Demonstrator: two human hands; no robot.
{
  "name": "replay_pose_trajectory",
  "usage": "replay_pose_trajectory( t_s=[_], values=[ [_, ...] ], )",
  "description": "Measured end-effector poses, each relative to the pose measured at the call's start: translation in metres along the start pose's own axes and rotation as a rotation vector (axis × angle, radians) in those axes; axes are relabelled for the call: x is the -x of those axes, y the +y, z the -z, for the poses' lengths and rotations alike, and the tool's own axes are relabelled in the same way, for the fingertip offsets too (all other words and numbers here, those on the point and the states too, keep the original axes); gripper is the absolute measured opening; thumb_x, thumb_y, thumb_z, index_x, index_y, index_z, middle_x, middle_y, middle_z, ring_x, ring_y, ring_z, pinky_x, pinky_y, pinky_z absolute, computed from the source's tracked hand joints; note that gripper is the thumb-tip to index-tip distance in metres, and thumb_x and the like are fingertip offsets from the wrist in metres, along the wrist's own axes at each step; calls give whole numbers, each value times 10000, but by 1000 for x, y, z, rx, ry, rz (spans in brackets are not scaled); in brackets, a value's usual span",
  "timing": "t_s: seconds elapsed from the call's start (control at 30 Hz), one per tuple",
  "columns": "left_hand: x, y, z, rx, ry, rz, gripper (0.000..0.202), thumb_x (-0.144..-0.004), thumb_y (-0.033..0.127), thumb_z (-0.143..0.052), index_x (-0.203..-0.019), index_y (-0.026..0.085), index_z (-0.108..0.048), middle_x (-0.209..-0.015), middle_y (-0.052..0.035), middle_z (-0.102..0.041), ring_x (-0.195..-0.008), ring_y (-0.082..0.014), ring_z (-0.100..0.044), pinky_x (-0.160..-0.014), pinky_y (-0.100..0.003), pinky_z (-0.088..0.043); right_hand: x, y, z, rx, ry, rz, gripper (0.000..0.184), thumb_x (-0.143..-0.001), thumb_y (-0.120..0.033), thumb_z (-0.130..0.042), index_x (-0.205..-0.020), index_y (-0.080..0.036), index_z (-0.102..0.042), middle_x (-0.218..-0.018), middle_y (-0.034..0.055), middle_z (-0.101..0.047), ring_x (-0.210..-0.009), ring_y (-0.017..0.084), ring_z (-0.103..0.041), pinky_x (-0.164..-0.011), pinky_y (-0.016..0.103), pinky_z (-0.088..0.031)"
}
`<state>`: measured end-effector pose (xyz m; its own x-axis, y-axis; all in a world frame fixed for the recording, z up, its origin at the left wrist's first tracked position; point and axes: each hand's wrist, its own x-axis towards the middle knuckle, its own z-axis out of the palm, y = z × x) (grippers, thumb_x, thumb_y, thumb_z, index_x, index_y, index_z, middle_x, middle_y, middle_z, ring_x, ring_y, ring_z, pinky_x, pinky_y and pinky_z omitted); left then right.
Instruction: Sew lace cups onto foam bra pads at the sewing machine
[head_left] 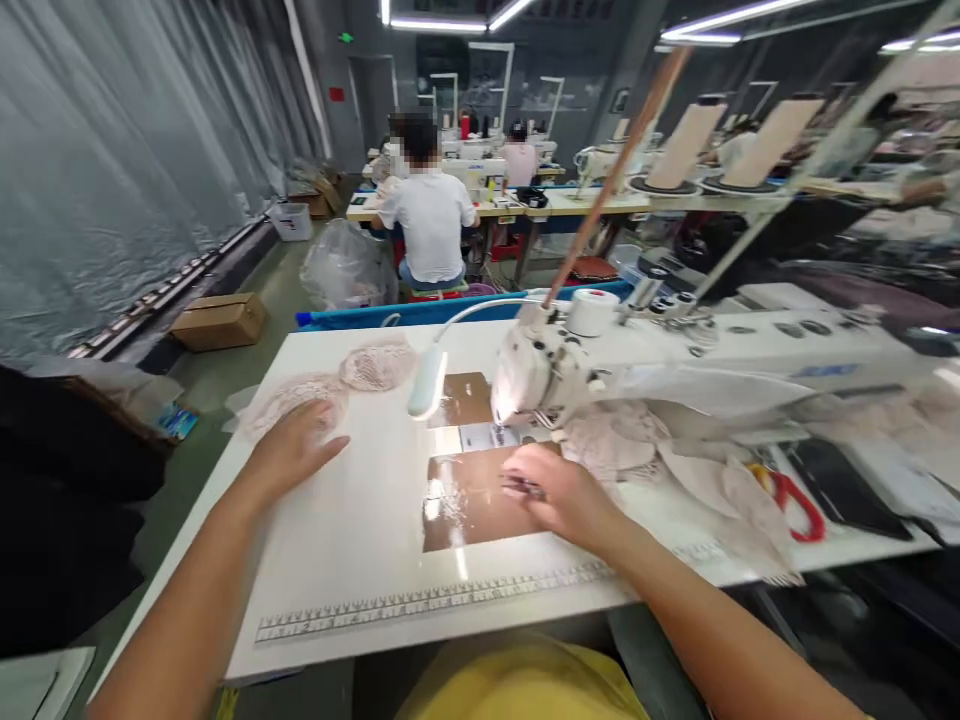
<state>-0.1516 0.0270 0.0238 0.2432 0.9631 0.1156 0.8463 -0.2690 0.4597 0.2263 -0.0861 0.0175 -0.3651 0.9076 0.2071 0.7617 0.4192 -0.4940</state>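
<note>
My left hand reaches to the far left of the white sewing table. Its thumb is spread apart, and its fingertips lie at a pale pink lace piece; a second lace piece is just beyond. Over the brown plate in front of the needle, my right hand is closed around a small dark metal tool, mostly hidden by the fingers. Directly behind that hand stands the sewing machine head, its needle area lit. Bunched pale lace fabric lies to the right of the needle.
A measuring tape strip runs along the table's front edge. Red-handled scissors and a dark flat object lie at right. A small lamp hangs left of the needle. A person in white sits ahead.
</note>
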Motion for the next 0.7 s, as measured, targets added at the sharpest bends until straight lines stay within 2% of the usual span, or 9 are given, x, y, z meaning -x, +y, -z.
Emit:
replay_pose_trajectory(
  t_s=[0.07, 0.13, 0.23, 0.3, 0.37, 0.43, 0.5, 0.6, 0.7],
  values=[
    [19, 29, -4, 147, -162, 65, 516, -785, 552, -599, -1230, 297, -549, -1349, -19, -543, -1237, -333, -484, -931, -416, -473, 38, 27, 10, 115, 193, -211, 289, -828, -331, -589, -1097, -228, -589, -1179, 106, -598, -955, 239, -607, -756, 337, -490],
    [36, 67, -19, 363, -376, 71, 470, -771, 551, -630, -1159, 286, -610, -1279, -37, -602, -1170, -307, -542, -916, -394, -480, 64, 54, 13, 160, 266, -360, 276, -809, -327, -590, -1053, -200, -611, -1142, 133, -615, -908, 265, -625, -726, 366, -490],
    [50, 131, -60, 806, -730, 35, 487, -761, 529, -674, -1098, 179, -640, -1150, -117, -663, -1094, -269, -596, -964, -386, -446, 85, 75, 14, 97, 308, -378, 161, -841, -250, -496, -908, -178, -624, -909, 115, -668, -838, 255, -634, -728, 364, -482],
    [50, 174, -95, 1077, -887, 145, 535, -786, 560, -640, -1135, 155, -619, -1195, -148, -637, -1073, -248, -609, -962, -385, -444, 91, 67, 17, 26, 369, -339, 163, -874, -271, -466, -912, -192, -604, -852, 83, -666, -804, 219, -626, -720, 332, -479],
    [48, 213, -130, 1322, -995, 342, 654, -752, 695, -569, -1092, 139, -626, -1149, -162, -651, -981, -257, -645, -871, -393, -488, 97, 49, 20, -188, 456, -227, 132, -884, -278, -473, -837, -216, -580, -769, 45, -647, -727, 182, -602, -668, 297, -464],
    [45, 247, -161, 1479, -1149, 443, 767, -732, 780, -480, -1012, 84, -639, -1013, -184, -680, -918, -280, -656, -828, -406, -496, 105, 28, 22, -389, 386, -18, 92, -870, -253, -500, -806, -225, -560, -748, 19, -636, -693, 153, -586, -634, 266, -450],
    [45, 273, -181, 1593, -1179, 475, 714, -742, 745, -502, -921, 71, -651, -869, -156, -690, -846, -265, -661, -799, -377, -496, 113, 11, 22, -475, 330, 207, 56, -825, -195, -501, -794, -220, -542, -737, 13, -636, -692, 146, -587, -641, 261, -447],
    [49, 294, -185, 1617, -1148, 452, 460, -736, 514, -678, -890, 80, -665, -730, -85, -669, -725, -200, -652, -745, -311, -494, 128, -1, 28, -549, 189, 436, 100, -791, -185, -482, -850, -207, -559, -766, 24, -649, -687, 136, -594, -622, 242, -453],
    [61, 289, -168, 1528, -1106, 421, 303, -715, 316, -744, -895, 82, -682, -597, -20, -613, -527, -108, -578, -597, -225, -472, 137, 1, 44, -618, 27, 553, 157, -845, -245, -483, -949, -208, -594, -871, 34, -686, -775, 127, -635, -700, 222, -487]
  ],
)
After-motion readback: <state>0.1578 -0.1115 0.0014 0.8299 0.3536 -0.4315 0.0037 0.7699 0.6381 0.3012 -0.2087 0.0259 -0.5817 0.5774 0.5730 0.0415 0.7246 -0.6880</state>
